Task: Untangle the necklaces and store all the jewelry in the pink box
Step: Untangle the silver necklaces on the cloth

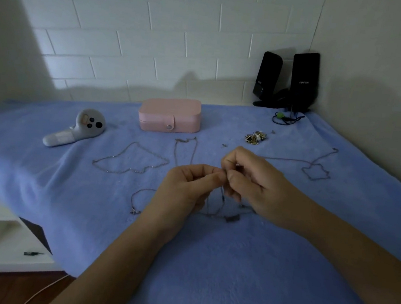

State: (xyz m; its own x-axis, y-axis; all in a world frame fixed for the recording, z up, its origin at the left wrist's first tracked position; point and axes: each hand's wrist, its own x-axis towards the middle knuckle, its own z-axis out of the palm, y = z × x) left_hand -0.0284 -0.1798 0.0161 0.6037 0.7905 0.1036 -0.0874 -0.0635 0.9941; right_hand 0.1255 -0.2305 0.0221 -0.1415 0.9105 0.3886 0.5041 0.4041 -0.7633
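One thin necklace hangs over the near middle of the blue-covered bench, its chain pinched by the fingers of our left hand and right hand. Farther off lie a left necklace, a middle necklace and a right necklace; the pink box sits shut beyond.

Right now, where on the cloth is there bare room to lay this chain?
Bare: blue cloth between the forearms at the near edge; left front below the spread necklace. Crowded: centre, around the held chain; right, by looped chain and trinket pile.
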